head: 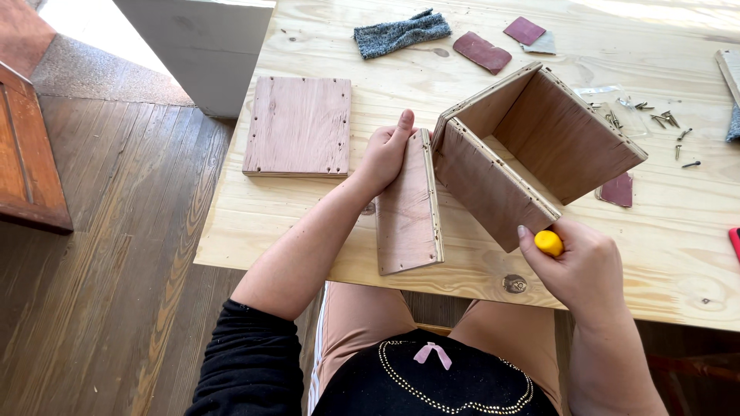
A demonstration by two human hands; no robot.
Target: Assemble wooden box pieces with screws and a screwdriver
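Left hand (383,156) flat on loose plywood panel (408,204), long axis running twelve to six. Right hand (580,266) closed around yellow-handled tool (549,243), at five o'clock from open plywood box (532,146) on tabletop (308,223).

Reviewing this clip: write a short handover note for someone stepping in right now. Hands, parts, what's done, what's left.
Left hand steadies a loose plywood panel lying beside the open plywood box.
Right hand grips a yellow-handled tool at the box's near corner; its tip is hidden.
Done: box walls stand joined.
Left: the loose panel and a second square panel are unattached; screws lie far right.
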